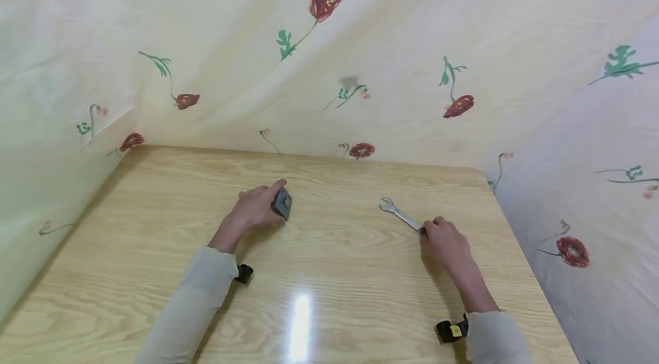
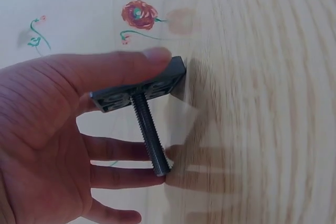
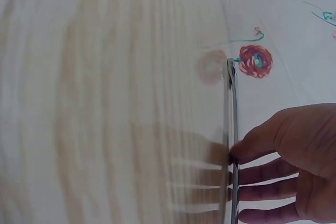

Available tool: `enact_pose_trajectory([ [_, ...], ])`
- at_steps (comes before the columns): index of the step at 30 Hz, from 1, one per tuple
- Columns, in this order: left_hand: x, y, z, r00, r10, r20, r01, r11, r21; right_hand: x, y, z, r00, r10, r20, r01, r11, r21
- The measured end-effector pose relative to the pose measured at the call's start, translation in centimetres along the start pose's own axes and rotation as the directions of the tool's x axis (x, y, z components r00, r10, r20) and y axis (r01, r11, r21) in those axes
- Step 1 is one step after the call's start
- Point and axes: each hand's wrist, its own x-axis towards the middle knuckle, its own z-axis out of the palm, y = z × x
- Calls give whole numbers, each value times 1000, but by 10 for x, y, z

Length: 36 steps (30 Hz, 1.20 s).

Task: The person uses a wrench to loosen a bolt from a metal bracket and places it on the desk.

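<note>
We see a pale wood-grain table, glossy enough to throw back a bright streak of light, with cream cloth hanging behind and beside it, its soft folds printed with red poppies and green stems. Towards the far side of the tabletop, our left hand grasps a dark leveling foot: we make out a flat, squared plate with a recessed pattern on its underside and a round, finely ridged threaded rod standing out from its middle. The thumb lies across the plate, a finger sits behind it, and the other fingers extend past the rod. To the right, well apart, our right hand pinches one end of a smooth, shiny metal wrench, thumb and fingertips against its slim shank; its forked open end points away, towards the table's middle. We cannot tell whether the wrench touches the wood. Loose, light fabric sleeves cover both forearms.
</note>
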Motion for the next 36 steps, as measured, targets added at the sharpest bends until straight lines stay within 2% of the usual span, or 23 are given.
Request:
enact_pose_trajectory([
  [4, 2, 3, 0, 1000, -11, -11, 11, 1000, 10, 4, -2, 1, 1000, -23, -8, 23, 1000, -11],
  [8, 5, 5, 1, 999, -28, -17, 28, 1000, -9, 11, -1, -1, 999, -31, 31, 31, 999, -7],
  [12, 8, 4, 4, 999, -36, -19, 33, 992, -121, 19, 3, -3, 996, -27, 88, 25, 999, 27],
  [16, 10, 1, 7, 999, -34, -11, 30, 967, -254, 23, 7, -2, 991, -31, 127, 22, 997, 68],
  [19, 11, 0, 8, 1000, -5, -29, -5, 949, -316, 23, 9, 1, 987, -23, 159, 3, 992, 127],
  [22, 11, 1, 11, 997, 28, -77, -55, 926, -375, 21, 8, 4, 983, -1, 185, -39, 976, 213],
  [25, 10, 3, 15, 992, 31, -120, -84, 878, -471, 19, 6, 7, 982, 34, 185, -90, 949, 303],
  [31, 11, 19, 25, 990, -2, -143, -95, 735, -671, 15, -1, 6, 982, 138, 129, -179, 896, 407],
  [33, 11, 24, 27, 987, 8, -160, -122, 691, -712, 15, -5, 4, 983, 156, 97, -183, 881, 436],
  [36, 12, 30, 29, 981, 36, -189, -168, 638, -752, 15, -14, 0, 990, 138, 33, -137, 869, 475],
])
